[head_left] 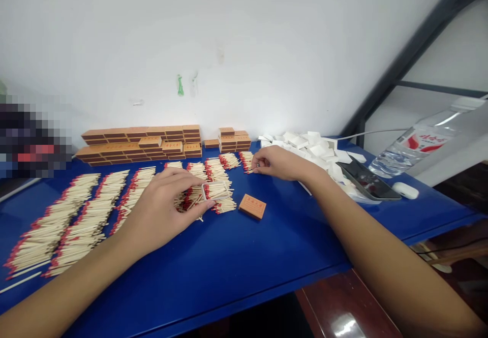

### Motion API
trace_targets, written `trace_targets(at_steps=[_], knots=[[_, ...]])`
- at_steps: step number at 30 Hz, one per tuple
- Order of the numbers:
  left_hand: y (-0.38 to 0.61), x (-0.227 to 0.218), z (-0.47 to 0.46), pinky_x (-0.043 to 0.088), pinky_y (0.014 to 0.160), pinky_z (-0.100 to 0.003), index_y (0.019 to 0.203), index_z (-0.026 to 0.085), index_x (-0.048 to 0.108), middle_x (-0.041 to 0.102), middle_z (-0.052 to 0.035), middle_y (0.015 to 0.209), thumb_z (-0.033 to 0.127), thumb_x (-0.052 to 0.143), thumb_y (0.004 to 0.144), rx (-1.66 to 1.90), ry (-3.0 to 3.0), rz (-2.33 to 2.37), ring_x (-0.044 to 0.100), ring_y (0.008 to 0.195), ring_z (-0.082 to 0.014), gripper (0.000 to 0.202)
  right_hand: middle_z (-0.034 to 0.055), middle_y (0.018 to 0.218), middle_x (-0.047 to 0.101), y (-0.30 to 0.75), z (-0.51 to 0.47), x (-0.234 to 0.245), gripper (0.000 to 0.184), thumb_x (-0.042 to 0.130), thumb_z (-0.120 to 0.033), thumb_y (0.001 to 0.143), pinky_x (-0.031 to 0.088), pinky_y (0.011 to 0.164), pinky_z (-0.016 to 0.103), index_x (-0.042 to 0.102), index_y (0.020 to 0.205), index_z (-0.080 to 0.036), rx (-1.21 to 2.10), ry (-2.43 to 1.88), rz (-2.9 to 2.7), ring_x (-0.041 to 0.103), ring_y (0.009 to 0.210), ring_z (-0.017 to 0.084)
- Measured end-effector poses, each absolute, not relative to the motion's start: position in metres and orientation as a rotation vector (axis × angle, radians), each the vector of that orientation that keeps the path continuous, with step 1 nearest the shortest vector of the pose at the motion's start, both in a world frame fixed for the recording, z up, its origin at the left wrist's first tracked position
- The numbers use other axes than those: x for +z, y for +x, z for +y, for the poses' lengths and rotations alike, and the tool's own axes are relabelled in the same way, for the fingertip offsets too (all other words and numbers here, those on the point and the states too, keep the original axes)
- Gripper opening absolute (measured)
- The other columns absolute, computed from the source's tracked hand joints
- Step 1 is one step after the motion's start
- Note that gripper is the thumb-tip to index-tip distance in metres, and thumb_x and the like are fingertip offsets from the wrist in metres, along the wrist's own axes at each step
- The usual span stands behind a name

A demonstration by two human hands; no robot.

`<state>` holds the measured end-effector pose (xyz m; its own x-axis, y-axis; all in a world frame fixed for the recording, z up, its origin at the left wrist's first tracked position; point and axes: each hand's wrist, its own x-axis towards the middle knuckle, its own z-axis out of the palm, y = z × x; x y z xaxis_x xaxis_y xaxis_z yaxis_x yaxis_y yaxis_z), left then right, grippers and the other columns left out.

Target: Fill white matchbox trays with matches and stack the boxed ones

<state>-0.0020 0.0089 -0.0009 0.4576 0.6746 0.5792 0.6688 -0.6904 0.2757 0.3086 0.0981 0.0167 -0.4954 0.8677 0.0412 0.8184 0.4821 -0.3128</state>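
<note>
My left hand [163,206] is closed around a white matchbox tray [204,191], thumb on the near side and fingers on the far side. Red-tipped matches [218,189] lie inside the tray, which is held over further matches on the table. At the back, my right hand [276,162] has its fingers bent together at the edge of a small row of matches [246,161]. Whatever lies between those fingertips is hidden. An orange matchbox cover [252,206] rests on the blue table between my hands.
Rows of matches [80,216] cover the table's left side. Stacked matchboxes [141,145] line the wall, with a smaller stack [233,140] beside them. White trays [312,147] are heaped at right, near a phone [368,179], an earphone case [405,190] and a water bottle [423,137].
</note>
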Motion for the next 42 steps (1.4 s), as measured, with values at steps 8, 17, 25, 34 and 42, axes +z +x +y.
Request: trace_targets(at_steps=[8, 17, 25, 34, 42], knots=[[-0.0018, 0.0000, 0.0082, 0.052, 0.093, -0.040, 0.110, 0.021, 0.072, 0.075, -0.0057, 0.105, 0.045, 0.073, 0.090, 1.067, 2.685, 1.244, 0.064, 0.104, -0.0252, 0.032, 0.0007, 0.075, 0.068, 0.3122, 0.0973, 0.0175, 0.008, 0.066, -0.024, 0.082, 0.038, 0.061, 0.027, 0.071, 0.085, -0.020, 0.465, -1.436, -2.504, 0.058, 0.065, 0.014], [-0.0026, -0.0002, 0.0079, 0.052, 0.092, -0.040, 0.109, 0.020, 0.072, 0.075, -0.0054, 0.105, 0.047, 0.072, 0.091, 1.068, 2.707, 1.234, 0.065, 0.102, -0.0242, 0.032, -0.0004, 0.072, 0.065, 0.3107, 0.0976, 0.0170, 0.008, 0.065, -0.023, 0.083, 0.036, 0.060, 0.027, 0.071, 0.085, -0.019, 0.477, -1.483, -2.502, 0.054, 0.062, 0.013], [-0.0007, -0.0004, 0.0085, 0.053, 0.092, -0.041, 0.109, 0.022, 0.072, 0.075, -0.0062, 0.104, 0.048, 0.071, 0.090, 1.055, 2.672, 1.244, 0.065, 0.104, -0.0265, 0.032, 0.0012, 0.076, 0.067, 0.3148, 0.1013, 0.0137, 0.008, 0.062, -0.021, 0.084, 0.036, 0.061, 0.027, 0.069, 0.088, -0.020, 0.413, -1.494, -2.547, 0.056, 0.066, 0.015], [-0.0023, -0.0001, 0.0088, 0.052, 0.091, -0.040, 0.109, 0.022, 0.072, 0.074, -0.0057, 0.104, 0.047, 0.072, 0.091, 1.049, 2.689, 1.236, 0.065, 0.102, -0.0252, 0.031, 0.0004, 0.073, 0.064, 0.3102, 0.0988, 0.0164, 0.008, 0.062, -0.020, 0.085, 0.035, 0.062, 0.027, 0.070, 0.087, -0.019, 0.431, -1.474, -2.539, 0.054, 0.064, 0.015], [-0.0014, 0.0001, 0.0076, 0.052, 0.093, -0.042, 0.110, 0.023, 0.072, 0.075, -0.0060, 0.105, 0.047, 0.072, 0.090, 1.053, 2.673, 1.247, 0.064, 0.105, -0.0263, 0.032, 0.0025, 0.077, 0.066, 0.3109, 0.0987, 0.0158, 0.010, 0.061, -0.024, 0.088, 0.036, 0.064, 0.027, 0.070, 0.090, -0.020, 0.418, -1.452, -2.567, 0.055, 0.068, 0.016]])
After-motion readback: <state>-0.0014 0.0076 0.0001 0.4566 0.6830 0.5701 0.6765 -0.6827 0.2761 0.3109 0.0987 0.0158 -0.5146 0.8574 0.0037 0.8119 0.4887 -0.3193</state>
